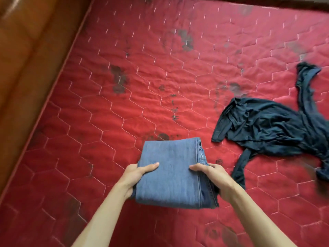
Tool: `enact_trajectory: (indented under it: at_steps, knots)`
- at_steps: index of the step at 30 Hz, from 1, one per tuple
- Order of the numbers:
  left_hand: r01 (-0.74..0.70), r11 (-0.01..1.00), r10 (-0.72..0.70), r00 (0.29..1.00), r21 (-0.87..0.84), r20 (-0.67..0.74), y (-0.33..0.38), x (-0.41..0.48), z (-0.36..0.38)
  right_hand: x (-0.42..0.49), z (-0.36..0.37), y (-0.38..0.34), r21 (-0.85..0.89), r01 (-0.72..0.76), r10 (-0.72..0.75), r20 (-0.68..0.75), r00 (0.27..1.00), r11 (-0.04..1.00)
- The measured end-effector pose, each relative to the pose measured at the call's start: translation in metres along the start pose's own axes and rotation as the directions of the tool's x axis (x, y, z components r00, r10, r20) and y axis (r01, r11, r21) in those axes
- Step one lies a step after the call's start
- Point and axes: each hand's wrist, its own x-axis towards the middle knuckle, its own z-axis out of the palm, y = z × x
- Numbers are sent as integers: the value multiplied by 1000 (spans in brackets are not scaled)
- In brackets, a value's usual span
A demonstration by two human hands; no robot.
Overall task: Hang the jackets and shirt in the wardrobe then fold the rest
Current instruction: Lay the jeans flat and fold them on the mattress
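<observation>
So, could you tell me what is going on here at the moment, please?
A person is sorting clothes on a red mattress. Both hands hold a pair of folded jeans by its sides: the left hand on the left edge, the right hand on the right, thumbs on top. A dark top lies crumpled and unfolded on the mattress to the right, apart from the jeans.

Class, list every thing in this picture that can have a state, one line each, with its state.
jeans: folded into a rectangle, held at both sides.
left hand: grips the jeans' left edge.
right hand: grips the jeans' right edge.
mattress: stained with dark marks.
dark garment: unfolded, crumpled on the mattress.
</observation>
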Motion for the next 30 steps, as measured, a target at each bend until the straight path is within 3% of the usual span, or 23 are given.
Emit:
enact_trajectory:
  at_steps: [9, 18, 23, 30]
  knots:
    - [-248, 966, 251, 967, -72, 47, 76, -200, -4, -192, -16, -92, 104, 96, -118, 238, 964, 990]
    - [-555, 824, 564, 822, -112, 73, 122, -409, 8, -382, -44, -145, 155, 261, -298, 309, 903, 953]
    - [-658, 751, 659, 745, -52, 103, 135, -497, 19, -457, -55, -155, 203, 388, -436, 340, 833, 899]
    - [-775, 632, 774, 631, -2, 55, 152, -593, 53, -533, -84, -164, 339, 648, -727, 225, 648, 682]
